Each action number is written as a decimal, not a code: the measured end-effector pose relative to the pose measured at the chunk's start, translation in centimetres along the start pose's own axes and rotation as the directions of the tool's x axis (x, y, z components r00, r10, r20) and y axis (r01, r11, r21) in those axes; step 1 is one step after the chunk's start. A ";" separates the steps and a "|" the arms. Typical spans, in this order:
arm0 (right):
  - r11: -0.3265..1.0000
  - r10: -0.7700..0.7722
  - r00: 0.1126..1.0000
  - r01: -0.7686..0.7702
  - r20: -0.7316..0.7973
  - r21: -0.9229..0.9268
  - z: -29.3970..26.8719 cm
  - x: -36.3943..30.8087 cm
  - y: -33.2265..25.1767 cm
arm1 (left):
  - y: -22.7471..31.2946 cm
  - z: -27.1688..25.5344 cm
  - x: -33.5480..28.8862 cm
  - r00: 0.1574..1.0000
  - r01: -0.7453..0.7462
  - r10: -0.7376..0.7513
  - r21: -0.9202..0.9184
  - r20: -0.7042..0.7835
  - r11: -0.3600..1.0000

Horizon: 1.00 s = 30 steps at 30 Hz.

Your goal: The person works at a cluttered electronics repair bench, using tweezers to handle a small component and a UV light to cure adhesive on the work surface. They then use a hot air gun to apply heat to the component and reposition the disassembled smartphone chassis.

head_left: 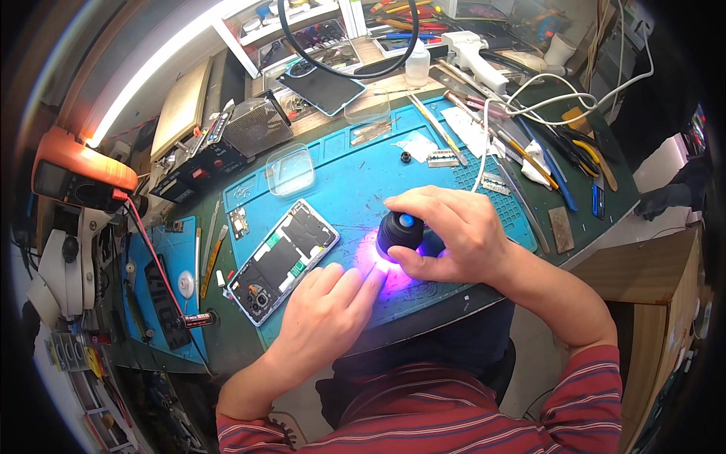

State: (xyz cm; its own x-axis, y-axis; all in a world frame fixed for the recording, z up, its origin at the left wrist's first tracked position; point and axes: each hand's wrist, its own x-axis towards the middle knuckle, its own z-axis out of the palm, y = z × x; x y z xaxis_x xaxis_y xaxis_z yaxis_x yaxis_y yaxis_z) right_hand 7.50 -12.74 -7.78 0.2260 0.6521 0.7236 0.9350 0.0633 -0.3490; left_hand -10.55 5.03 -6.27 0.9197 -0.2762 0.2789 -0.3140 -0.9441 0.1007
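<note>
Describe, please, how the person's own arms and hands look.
Both the left hand and the right hand are bare, without gloves; no watch shows on either wrist. The short sleeves are dark red with thin pale and dark stripes.

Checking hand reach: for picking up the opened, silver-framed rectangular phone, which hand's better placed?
Left, likely: the left hand is close beside the phone, though whether it holds anything is unclear. The right hand is farther off and grips a black cylindrical lamp shining purple.
</note>
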 end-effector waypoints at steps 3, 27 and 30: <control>1.000 0.004 1.000 -0.003 0.004 -0.003 0.0 -0.1 0.0 | 0.0 0.0 0.0 1.000 -0.002 0.002 -0.003 0.000 1.000; 0.999 0.036 0.999 -0.035 -0.030 0.021 -0.2 -0.2 -0.1 | 0.0 -0.3 0.1 1.000 -0.004 0.003 0.032 0.022 0.999; 0.999 0.040 0.999 -0.040 -0.020 0.023 -0.2 -0.2 -0.1 | 0.0 -0.3 0.2 1.000 -0.003 0.002 0.036 0.026 0.999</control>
State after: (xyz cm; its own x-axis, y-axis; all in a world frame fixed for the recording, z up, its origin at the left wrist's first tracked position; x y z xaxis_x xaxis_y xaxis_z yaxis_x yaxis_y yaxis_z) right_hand 7.40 -13.02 -7.79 0.2689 0.6387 0.7209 0.9187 0.0547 -0.3912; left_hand -10.46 5.00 -5.96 0.9251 -0.2824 0.2539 -0.3077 -0.9492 0.0656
